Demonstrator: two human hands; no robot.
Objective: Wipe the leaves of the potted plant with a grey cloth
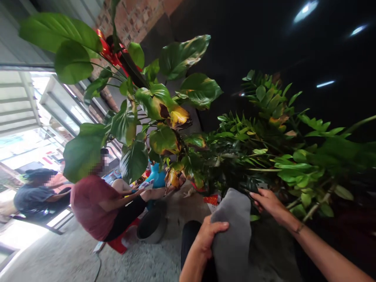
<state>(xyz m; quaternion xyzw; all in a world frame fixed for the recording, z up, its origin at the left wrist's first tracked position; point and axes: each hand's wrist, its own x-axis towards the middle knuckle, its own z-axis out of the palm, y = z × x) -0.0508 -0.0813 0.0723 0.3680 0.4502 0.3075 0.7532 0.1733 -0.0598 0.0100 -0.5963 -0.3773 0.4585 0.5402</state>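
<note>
A grey cloth point(232, 231) hangs in front of me, low in the head view. My left hand point(207, 237) is closed round its left side, thumb across the fabric. My right hand point(268, 201) pinches the cloth's upper right edge, right beside the dark green leaves of a bushy plant point(279, 156). To the left rises a large-leaved plant point(152, 113) with several yellowed, brown-edged leaves and a red ribbon point(107, 49) near its top.
A person in a red shirt point(94, 203) sits on a low red stool point(120, 243) at the left beside a dark round pot point(151, 225). Another seated person point(35, 194) is further left by a bright doorway. A brick wall point(138, 15) stands behind. The floor is grey.
</note>
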